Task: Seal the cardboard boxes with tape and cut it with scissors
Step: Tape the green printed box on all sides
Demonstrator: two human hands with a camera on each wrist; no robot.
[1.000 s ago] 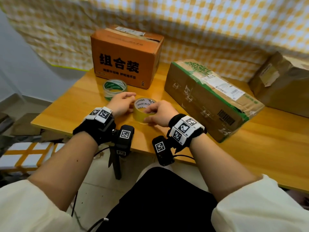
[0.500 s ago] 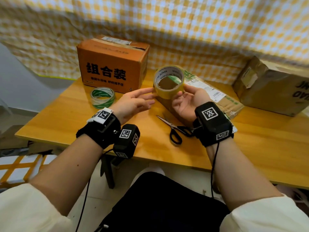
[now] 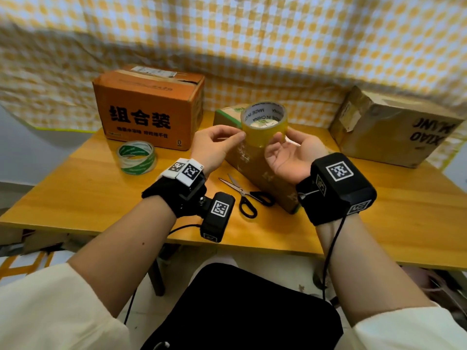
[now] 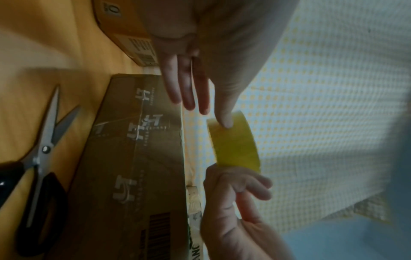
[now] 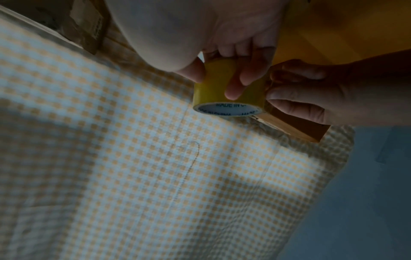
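A person holds a roll of yellow tape (image 3: 264, 125) in the air above the near end of a long cardboard box (image 3: 255, 168) at the middle of the wooden worktop (image 3: 75, 188). The right hand (image 3: 290, 155), palm turned up, grips the roll around its outer band, thumb on one side and fingers (image 5: 235, 82) curled across the other; the left hand (image 3: 212, 145) comes in from the left, its fingertips pinched against the roll's edge, apparently feeling for the loose end. The roll looks light and rigid on its card core, slick on the outer face, so it is best held by the rim while a nail lifts the tape's end. Scissors (image 3: 242, 195), blades parted, lie on the worktop just left of the long box, below the hands. An orange box (image 3: 149, 109) stands at the far left with a green-and-clear tape roll (image 3: 135, 157) in front of it, and a worn brown box (image 3: 394, 127) sits at the far right, before a yellow checked cloth (image 3: 227, 34). No tape has yet been drawn off the roll.
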